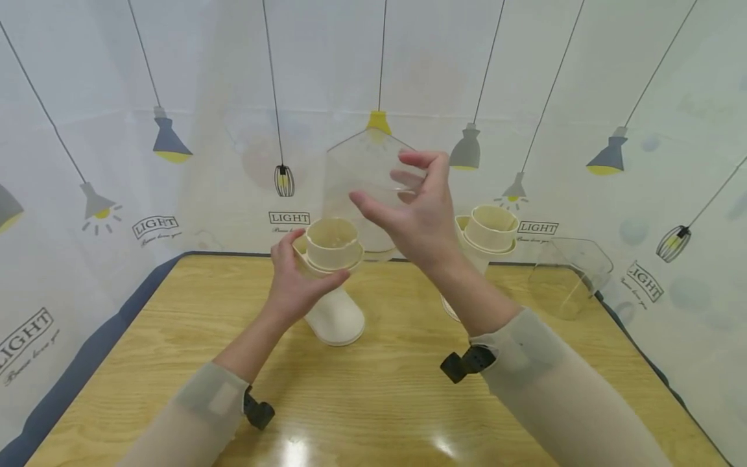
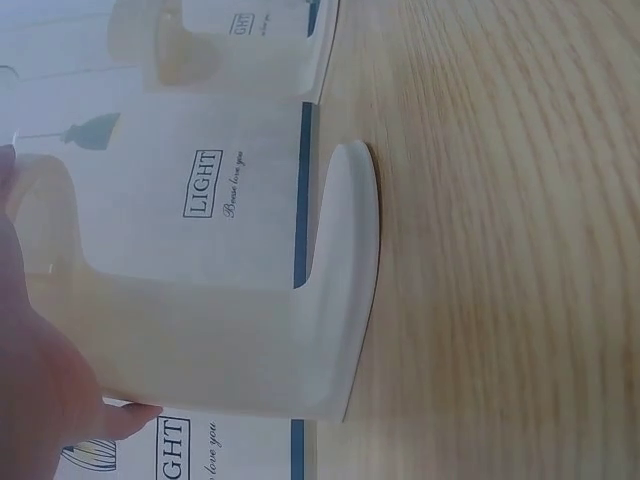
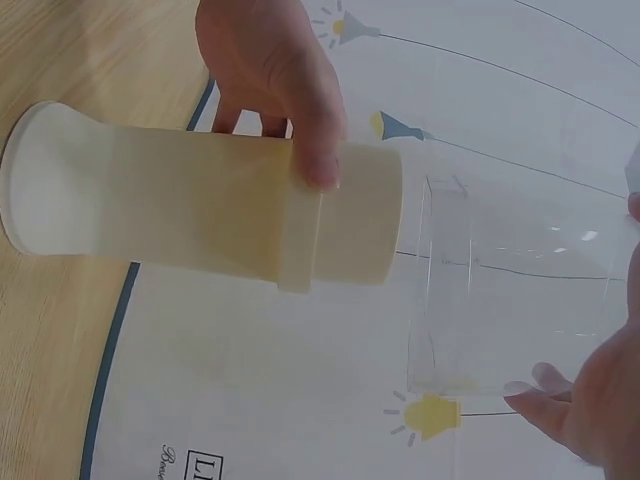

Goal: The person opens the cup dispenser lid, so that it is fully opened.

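My left hand [image 1: 300, 279] grips the top of a cream plastic dispenser stand [image 1: 335, 318], fingers and thumb around the collar below its round, open neck [image 1: 331, 243]. The stand is upright, its flared foot [image 2: 345, 290] on the table. In the right wrist view, the left thumb presses the collar [image 3: 298, 235]. My right hand [image 1: 423, 214] holds a clear plastic container [image 3: 530, 290] between curled fingers and thumb. Its open end faces the stand's neck, with a small gap between them. In the head view the container [image 1: 356, 175] is nearly invisible against the wall covering.
A second matching cream stand [image 1: 493, 230] stands behind my right forearm. Another clear container [image 1: 566, 279] rests near the back right corner of the wooden table [image 1: 204, 311]. A sheet printed with lamps [image 1: 216, 84] hangs behind and around the table.
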Demonstrator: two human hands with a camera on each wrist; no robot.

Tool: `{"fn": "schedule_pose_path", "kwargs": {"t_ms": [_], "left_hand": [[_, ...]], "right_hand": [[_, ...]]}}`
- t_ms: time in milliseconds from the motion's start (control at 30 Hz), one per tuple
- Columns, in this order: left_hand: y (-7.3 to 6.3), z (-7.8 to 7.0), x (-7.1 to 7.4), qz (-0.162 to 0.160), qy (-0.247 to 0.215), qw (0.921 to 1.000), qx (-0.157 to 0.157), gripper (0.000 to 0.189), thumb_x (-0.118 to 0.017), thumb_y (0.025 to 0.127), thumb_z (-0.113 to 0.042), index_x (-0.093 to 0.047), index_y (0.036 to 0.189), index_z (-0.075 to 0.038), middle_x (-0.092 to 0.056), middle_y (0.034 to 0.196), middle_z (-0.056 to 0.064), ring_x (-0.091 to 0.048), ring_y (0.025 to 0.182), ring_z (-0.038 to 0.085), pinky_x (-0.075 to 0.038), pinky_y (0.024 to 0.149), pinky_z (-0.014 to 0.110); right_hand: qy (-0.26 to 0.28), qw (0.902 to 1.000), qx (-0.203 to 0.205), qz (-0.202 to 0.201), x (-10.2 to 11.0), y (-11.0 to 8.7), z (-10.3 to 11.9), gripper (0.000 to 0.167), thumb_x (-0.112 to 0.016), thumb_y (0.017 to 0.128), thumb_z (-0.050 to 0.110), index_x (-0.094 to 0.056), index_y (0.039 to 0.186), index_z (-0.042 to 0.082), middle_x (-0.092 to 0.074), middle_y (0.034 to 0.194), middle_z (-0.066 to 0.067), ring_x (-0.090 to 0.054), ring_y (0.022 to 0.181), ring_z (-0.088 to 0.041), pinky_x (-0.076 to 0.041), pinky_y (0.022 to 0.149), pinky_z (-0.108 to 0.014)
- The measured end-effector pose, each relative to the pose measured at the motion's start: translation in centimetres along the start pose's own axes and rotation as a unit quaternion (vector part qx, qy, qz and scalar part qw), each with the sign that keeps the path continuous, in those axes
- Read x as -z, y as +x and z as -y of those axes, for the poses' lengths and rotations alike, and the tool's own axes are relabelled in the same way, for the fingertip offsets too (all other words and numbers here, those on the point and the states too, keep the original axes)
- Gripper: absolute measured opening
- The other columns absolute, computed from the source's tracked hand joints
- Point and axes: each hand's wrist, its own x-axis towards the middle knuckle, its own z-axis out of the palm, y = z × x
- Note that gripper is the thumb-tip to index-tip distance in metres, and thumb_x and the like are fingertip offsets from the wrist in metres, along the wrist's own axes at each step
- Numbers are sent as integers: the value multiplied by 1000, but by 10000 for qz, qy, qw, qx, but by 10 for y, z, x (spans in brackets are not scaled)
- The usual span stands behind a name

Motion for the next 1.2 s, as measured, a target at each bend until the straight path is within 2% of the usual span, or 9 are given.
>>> {"fn": "schedule_pose_path", "kwargs": {"t_ms": [267, 433, 533, 667, 800, 1000, 1200], "left_hand": [[1, 1, 0, -36, -356, 9993, 136, 124, -99, 76, -38, -19, 168, -14, -30, 163, 17, -42, 144, 30, -35, 129, 51], [0, 0, 3, -64, -521, 9985, 183, 119, -98, 79, -39, -20, 166, -15, -33, 159, 17, -41, 142, 30, -39, 125, 55], [0, 0, 5, -55, -475, 9988, 119, 116, -96, 81, -39, -22, 166, -14, -31, 160, 15, -39, 142, 30, -42, 122, 57], [1, 2, 7, -23, -380, 9992, 82, 113, -95, 82, -40, -25, 166, -13, -30, 160, 14, -39, 141, 28, -45, 117, 54], [3, 3, 9, 37, -319, 9994, 89, 112, -94, 83, -41, -25, 168, -14, -33, 159, 15, -39, 141, 28, -44, 115, 51], [6, 4, 15, 158, -146, 9996, 159, 113, -92, 86, -44, -25, 171, -15, -35, 164, 15, -39, 146, 31, -41, 118, 53], [9, 4, 21, 339, -282, 9987, 270, 113, -91, 88, -42, -21, 174, -21, -37, 169, 14, -42, 149, 34, -39, 122, 60]], "right_hand": [[19, 10000, -60, -14, 17, -5, -3, 75, -95, 83, 24, -42, 134, 10, -49, 155, -9, -67, 135, -24, -54, 117, -50], [-15, 10000, -27, 16, 27, -8, -2, 73, -94, 84, 23, -42, 133, 11, -48, 155, -7, -66, 136, -24, -54, 117, -49], [0, 10000, -41, 22, 34, -11, -2, 73, -95, 83, 22, -42, 133, 12, -48, 157, -6, -65, 136, -24, -54, 117, -48], [11, 10000, -94, 12, 45, -15, -3, 72, -94, 84, 19, -42, 134, 13, -48, 158, -6, -65, 137, -23, -54, 117, -46], [-51, 9999, -133, 13, 56, -21, -5, 71, -93, 85, 17, -42, 134, 13, -48, 158, -6, -65, 137, -21, -54, 117, -41], [-278, 9993, -221, -83, 76, -28, -8, 71, -94, 87, 19, -43, 135, 16, -51, 156, 2, -66, 136, -18, -56, 114, -35], [-204, 9990, -320, -219, 97, -33, -11, 70, -92, 87, 13, -43, 135, 19, -49, 155, 3, -65, 136, -17, -57, 111, -30]]}}
